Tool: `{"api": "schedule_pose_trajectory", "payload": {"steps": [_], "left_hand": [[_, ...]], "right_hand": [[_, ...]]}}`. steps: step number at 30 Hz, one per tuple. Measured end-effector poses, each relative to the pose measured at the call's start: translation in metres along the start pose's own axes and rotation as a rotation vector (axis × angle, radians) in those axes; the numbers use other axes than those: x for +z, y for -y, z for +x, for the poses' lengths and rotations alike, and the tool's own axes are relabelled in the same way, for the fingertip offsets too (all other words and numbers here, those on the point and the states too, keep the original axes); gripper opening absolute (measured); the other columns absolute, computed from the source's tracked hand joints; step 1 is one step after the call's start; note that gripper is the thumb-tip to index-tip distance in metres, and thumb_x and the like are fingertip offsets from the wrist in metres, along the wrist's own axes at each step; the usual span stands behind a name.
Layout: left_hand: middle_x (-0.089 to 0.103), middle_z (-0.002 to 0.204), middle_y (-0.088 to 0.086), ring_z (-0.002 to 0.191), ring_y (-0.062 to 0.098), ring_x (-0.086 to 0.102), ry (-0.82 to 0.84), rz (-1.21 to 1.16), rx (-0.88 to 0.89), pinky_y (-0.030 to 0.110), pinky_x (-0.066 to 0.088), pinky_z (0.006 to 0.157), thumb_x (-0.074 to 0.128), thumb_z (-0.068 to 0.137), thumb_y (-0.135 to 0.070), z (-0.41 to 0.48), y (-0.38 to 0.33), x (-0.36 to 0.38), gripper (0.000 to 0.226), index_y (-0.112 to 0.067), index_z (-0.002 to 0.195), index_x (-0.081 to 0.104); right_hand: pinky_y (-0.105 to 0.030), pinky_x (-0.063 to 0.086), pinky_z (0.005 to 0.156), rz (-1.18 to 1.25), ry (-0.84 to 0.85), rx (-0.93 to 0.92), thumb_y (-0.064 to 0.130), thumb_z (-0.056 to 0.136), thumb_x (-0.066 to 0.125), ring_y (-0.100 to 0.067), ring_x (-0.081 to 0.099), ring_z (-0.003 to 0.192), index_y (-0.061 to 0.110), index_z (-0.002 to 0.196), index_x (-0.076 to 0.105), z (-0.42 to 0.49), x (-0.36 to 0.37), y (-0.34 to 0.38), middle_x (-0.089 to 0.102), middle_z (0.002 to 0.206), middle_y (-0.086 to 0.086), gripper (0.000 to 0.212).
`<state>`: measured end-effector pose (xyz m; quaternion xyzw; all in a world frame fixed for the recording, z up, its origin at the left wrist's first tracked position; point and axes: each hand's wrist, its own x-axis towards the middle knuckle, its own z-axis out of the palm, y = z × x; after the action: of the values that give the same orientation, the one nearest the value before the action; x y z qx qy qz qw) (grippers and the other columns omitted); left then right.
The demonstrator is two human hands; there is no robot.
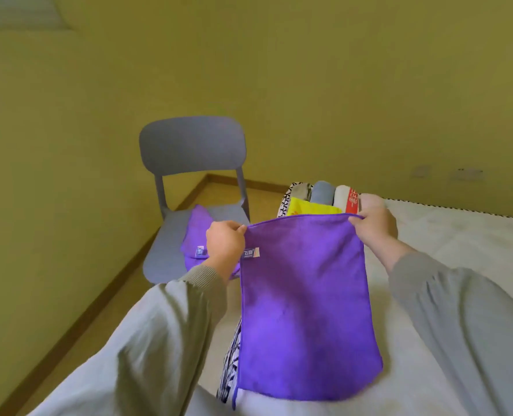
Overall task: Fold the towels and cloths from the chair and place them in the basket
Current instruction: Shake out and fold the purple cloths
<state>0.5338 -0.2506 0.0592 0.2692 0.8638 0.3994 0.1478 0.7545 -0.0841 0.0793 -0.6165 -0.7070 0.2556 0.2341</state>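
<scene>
Head view: the left hand [223, 244] and right hand [372, 223] each pinch a top corner of the purple cloth [303, 295], fingers [358, 218] curled over its upper hem. It hangs stretched between them, with its lower edge resting on the bed [444, 229]. The basket [286, 199] stands just behind it, already holding rolled cloths. A second purple cloth [195, 232] lies on the chair [192, 145] seat.

Both grips take only the corners, so a slipped corner would likely let the hem sag and skew the fold. The raised cloth also hides much of the basket, and bringing it forward blind could disturb the rolls. The trailing lower edge may drag and crease.
</scene>
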Motion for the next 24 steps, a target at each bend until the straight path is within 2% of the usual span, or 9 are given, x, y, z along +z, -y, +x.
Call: {"api": "schedule_pose_trajectory", "payload": {"steps": [3,6,8,9,11,15,18,21,24], "left_hand": [[0.058,0.063,0.01,0.069,0.031,0.054,0.033,0.017,-0.044,0.029,0.041,0.061,0.059,0.091,-0.025,0.013,0.023,0.035,0.028,-0.007,0.07,0.065],[0.069,0.065,0.008,0.07,0.029,0.068,0.101,-0.063,-0.13,0.039,0.056,0.068,0.057,0.09,-0.023,0.029,0.046,0.062,0.029,-0.008,0.066,0.061],[0.071,0.068,0.01,0.072,0.031,0.07,0.142,-0.088,-0.164,0.044,0.057,0.071,0.056,0.089,-0.021,0.045,0.06,0.076,0.029,-0.011,0.061,0.057],[0.07,0.071,0.014,0.074,0.033,0.07,0.156,-0.096,-0.172,0.047,0.057,0.072,0.056,0.088,-0.02,0.053,0.065,0.081,0.03,-0.011,0.06,0.056],[0.069,0.073,0.019,0.073,0.034,0.07,0.172,-0.171,-0.204,0.048,0.057,0.07,0.055,0.089,-0.016,0.064,0.064,0.086,0.031,-0.012,0.059,0.056],[0.063,0.075,0.013,0.055,0.014,0.067,0.211,-0.53,-0.329,0.029,0.053,0.055,0.041,0.101,-0.011,0.073,0.037,0.084,0.028,-0.011,0.073,0.048],[0.06,0.082,0.013,0.083,0.027,0.064,0.216,-0.727,-0.434,0.035,0.054,0.071,0.036,0.103,-0.011,0.072,0.026,0.085,0.027,-0.008,0.078,0.046],[0.061,0.094,0.018,0.08,0.029,0.062,0.251,-0.843,-0.548,0.035,0.052,0.075,0.033,0.101,-0.008,0.063,0.032,0.088,0.026,-0.002,0.087,0.053],[0.062,0.089,0.016,0.082,0.03,0.062,0.233,-0.988,-0.649,0.04,0.051,0.087,0.037,0.098,-0.006,0.049,0.044,0.089,0.021,-0.002,0.086,0.054]], "right_hand": [[-0.03,0.041,0.076,-0.011,-0.011,0.011,0.024,0.09,0.062,-0.035,0.06,0.102,0.006,0.099,0.073,0.018,0.029,-0.019,0.067,0.107,-0.016,0.023],[-0.03,0.044,0.07,0.043,0.035,0.044,0.022,0.092,0.058,-0.031,0.064,0.077,0.005,0.074,0.068,0.032,0.054,-0.029,0.068,0.084,-0.018,0.027],[-0.037,0.054,0.076,0.2,0.106,0.131,0.017,0.094,0.053,-0.025,0.064,0.06,0.012,0.064,0.061,0.042,0.069,-0.035,0.068,0.069,-0.015,0.031],[-0.042,0.055,0.08,0.253,0.125,0.163,0.015,0.094,0.053,-0.026,0.066,0.06,0.012,0.066,0.062,0.05,0.076,-0.041,0.067,0.065,-0.013,0.029],[-0.047,0.055,0.084,0.291,0.149,0.16,0.011,0.094,0.052,-0.029,0.066,0.068,0.0,0.079,0.067,0.063,0.086,-0.047,0.067,0.07,-0.015,0.023],[-0.026,0.055,0.073,0.367,0.157,0.046,0.0,0.096,0.046,-0.024,0.062,0.081,-0.017,0.103,0.061,0.078,0.088,-0.035,0.062,0.096,-0.021,0.024],[-0.039,0.051,0.088,0.408,0.185,0.033,0.004,0.095,0.049,-0.029,0.065,0.091,-0.008,0.093,0.067,0.081,0.088,-0.032,0.066,0.102,-0.023,0.022],[-0.033,0.047,0.074,0.43,0.176,0.133,0.024,0.094,0.055,-0.031,0.067,0.081,0.013,0.07,0.065,0.076,0.093,-0.04,0.069,0.091,-0.02,0.028],[-0.027,0.045,0.061,0.618,0.172,0.275,0.032,0.097,0.047,-0.016,0.061,0.065,0.01,0.085,0.063,0.062,0.092,-0.046,0.066,0.08,-0.004,0.029]]}}
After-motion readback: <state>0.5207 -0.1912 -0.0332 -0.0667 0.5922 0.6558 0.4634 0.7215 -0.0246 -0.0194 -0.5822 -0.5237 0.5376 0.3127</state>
